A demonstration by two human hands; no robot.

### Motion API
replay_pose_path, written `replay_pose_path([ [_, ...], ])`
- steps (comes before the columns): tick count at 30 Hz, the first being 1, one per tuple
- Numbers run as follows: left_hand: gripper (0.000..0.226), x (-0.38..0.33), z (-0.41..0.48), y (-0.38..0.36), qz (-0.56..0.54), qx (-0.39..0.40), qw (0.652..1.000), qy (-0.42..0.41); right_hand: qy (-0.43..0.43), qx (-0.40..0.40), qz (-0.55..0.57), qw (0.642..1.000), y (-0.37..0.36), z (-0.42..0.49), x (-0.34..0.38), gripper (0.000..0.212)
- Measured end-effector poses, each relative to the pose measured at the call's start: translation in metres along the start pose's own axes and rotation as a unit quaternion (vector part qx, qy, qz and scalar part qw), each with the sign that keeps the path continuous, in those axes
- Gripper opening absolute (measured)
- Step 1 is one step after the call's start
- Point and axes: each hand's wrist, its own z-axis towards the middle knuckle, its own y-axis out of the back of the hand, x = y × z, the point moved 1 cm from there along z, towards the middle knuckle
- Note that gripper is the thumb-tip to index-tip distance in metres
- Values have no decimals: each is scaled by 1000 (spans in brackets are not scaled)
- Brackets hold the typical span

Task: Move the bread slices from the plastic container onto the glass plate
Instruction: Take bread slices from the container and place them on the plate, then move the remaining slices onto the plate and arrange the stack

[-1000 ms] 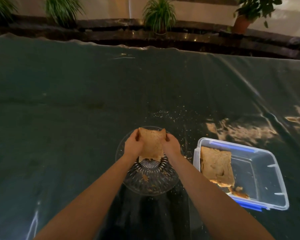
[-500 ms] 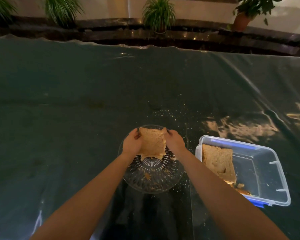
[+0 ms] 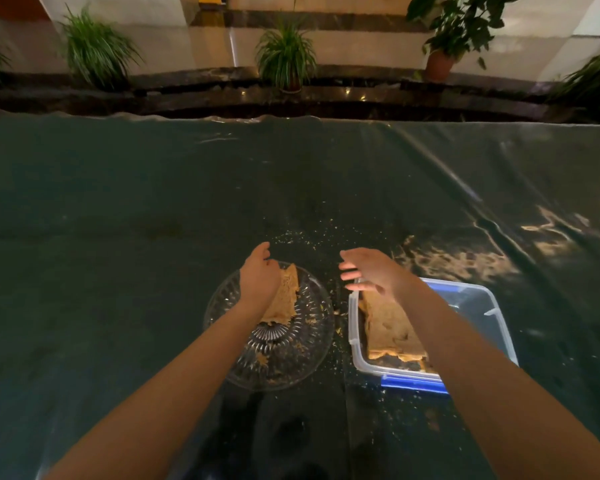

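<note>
- You are resting one bread slice on the glass plate, your left hand hovering over it, fingers loosely spread and holding nothing.
- You are poising your right hand above the plastic container's near corner, fingers splayed wide and empty.
- More bread is lying inside it; judging from this, you are needing a gentle pinch at its edges next.

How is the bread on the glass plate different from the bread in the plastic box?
The bread on the plate lies on the round, ridged glass plate; the bread in the box sits in the rectangular plastic box. The left hand partly covers the plate bread, while the right arm crosses over the box bread. Both are tan with ragged near edges.
</note>
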Motion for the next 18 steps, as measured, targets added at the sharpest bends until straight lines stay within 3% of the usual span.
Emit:
replay_pose_path([
  [8, 39, -38, -37, -73, -70, 101, 992, 22, -26, -33, 36, 998, 77, -30, -28, 33],
  [11, 40, -42, -48, -104, -37, 161, 985, 55, -40, -47, 25, 998, 95, -39, -47, 27],
  [15, 40, -35, -67, -136, 74, 195, 975, 76, -58, -74, -8, 996, 111, -42, -76, 36],
  [18, 36, -31, -73, -155, 55, 216, 969, 102, -74, -98, -22, 992, 114, -42, -91, 36],
])
